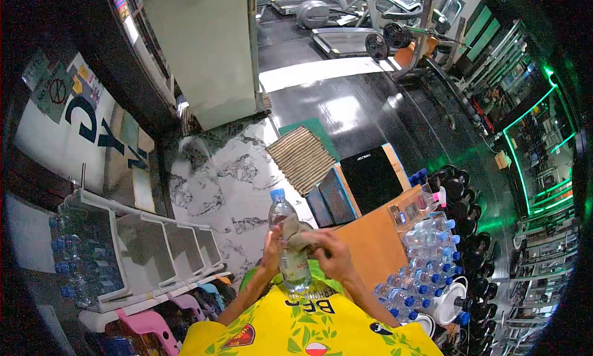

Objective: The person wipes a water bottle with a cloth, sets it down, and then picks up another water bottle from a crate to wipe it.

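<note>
On my feed, left hand (pixel 270 252) has grip wrapped round bottle (pixel 296 268), just below view centre, cap toward 12 o'clock. Right hand's (pixel 335 255) grip pinches cloth (pixel 300 237) against bottle. I see brown desk (pixel 369 241) at 3 o'clock of bottle, more bottles (pixel 429 260) beyond, white bins (pixel 145 248) at 9.

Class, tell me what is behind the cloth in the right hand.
A clear bottle, its blue cap and lower body showing; the stretch behind the cloth is covered.
</note>
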The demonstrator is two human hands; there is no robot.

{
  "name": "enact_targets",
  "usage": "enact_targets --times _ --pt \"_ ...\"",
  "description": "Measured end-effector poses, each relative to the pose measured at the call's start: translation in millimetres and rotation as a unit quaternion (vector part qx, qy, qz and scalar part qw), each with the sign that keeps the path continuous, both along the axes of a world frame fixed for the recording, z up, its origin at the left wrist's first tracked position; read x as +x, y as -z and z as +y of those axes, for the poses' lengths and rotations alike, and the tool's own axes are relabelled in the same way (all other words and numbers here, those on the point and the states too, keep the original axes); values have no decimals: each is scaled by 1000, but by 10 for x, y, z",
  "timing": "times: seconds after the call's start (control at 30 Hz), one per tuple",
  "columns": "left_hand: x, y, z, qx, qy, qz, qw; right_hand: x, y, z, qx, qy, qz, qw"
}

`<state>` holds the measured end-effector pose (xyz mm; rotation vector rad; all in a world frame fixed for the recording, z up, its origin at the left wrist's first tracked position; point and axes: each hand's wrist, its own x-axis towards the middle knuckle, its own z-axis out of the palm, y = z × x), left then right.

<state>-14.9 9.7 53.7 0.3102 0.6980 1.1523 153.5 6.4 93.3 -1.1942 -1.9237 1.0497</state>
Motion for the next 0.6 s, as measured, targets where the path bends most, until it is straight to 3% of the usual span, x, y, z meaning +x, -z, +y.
enact_targets --times 0.07,0.1,0.13,0.2,0.23,0.27,0.33,0.4,0.47,0.53,0.6 --pt "-52 215 55 71 55 143 986 46 89 102 58 105 94 988" --pt "-108 315 61 80 80 102 988 3 143 134 -10 185 147 972" --pt "-45 258 63 80 81 101 988 -54 68 206 -10 185 147 972" --pt "110 133 62 147 -8 258 955 -180 -125 369 49 176 118 976" --pt "105 133 39 146 2 298 943 -245 -130 375 78 155 28 984" --pt "116 185 22 147 2 298 943 -276 -175 349 79 155 29 984" --pt "129 303 29 92 -26 163 982 -330 -271 263 154 130 -92 975" --pt "27 372 17 112 10 111 987 -311 -231 158 155 118 -96 976" --pt "-22 396 -5 19 -16 30 999 -265 -197 32 130 51 -107 984" --pt "-54 242 35 -2 -2 10 1000 -185 -102 13 133 36 -89 987" --pt "-77 89 80 -44 34 -28 998 -48 106 23 30 26 38 999"
